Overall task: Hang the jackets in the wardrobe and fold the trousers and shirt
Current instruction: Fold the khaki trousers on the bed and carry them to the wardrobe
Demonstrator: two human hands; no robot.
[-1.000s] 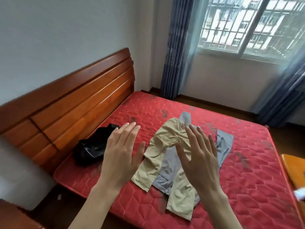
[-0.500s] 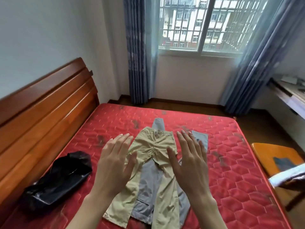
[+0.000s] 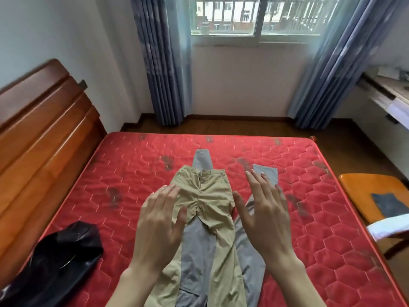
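Khaki trousers [image 3: 209,196] lie flat on the red mattress [image 3: 132,185], waistband toward the window. Under them is a pair of grey trousers [image 3: 198,247], its leg ends sticking out near the far side. A black jacket [image 3: 55,262] lies crumpled at the near left of the bed. My left hand [image 3: 159,229] hovers over the khaki trousers' left side, fingers straight and spread, holding nothing. Above the grey fabric on the right, my right hand [image 3: 265,216] is also flat and empty.
A wooden headboard [image 3: 39,138] runs along the left. An orange chair [image 3: 374,196] with grey and white cloth stands at the right of the bed. Blue curtains [image 3: 163,63] flank the window; a desk [image 3: 389,94] sits far right.
The view has swung right and dipped, so the bed lies straight ahead. Both hands stay raised and flat above the trousers, now centred over them.
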